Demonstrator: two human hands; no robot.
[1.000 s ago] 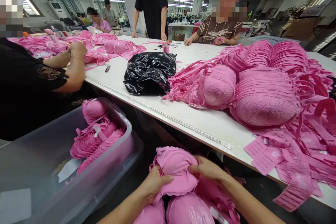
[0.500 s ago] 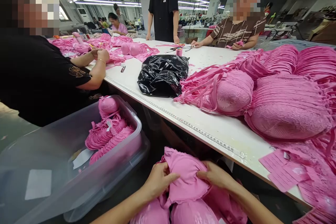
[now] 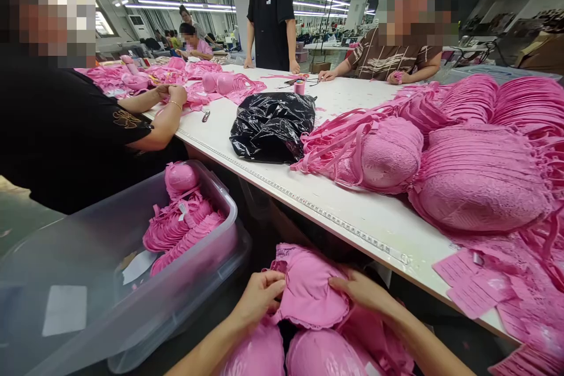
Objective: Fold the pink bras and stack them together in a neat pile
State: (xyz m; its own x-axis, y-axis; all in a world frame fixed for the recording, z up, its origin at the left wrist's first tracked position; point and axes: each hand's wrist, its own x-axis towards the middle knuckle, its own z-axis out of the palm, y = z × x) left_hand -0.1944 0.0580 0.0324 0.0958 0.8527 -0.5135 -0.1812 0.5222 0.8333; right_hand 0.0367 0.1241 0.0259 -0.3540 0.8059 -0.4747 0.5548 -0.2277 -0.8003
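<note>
A pink bra (image 3: 311, 291) is stretched between my two hands, low in front of me and below the table edge. My left hand (image 3: 262, 294) grips its left side, thumb on top and fingers curled behind. On the other side, my right hand (image 3: 363, 291) pinches the cup's edge, its fingers partly hidden under the cloth. More pink bra cups (image 3: 326, 352) lie right below, at the bottom of the view.
A white table (image 3: 352, 205) bears stacked pink bras (image 3: 480, 176), a black plastic bag (image 3: 273, 126) and a measuring tape (image 3: 304, 201). At left stands a clear plastic bin (image 3: 110, 282) with bras inside. A co-worker's hands (image 3: 174, 96) work at the far left; other people stand around.
My left hand has shifted slightly left and its thumb has drawn back from the cup. The bra's lower edge has lifted a little, uncovering a dark gap between the cups below.
</note>
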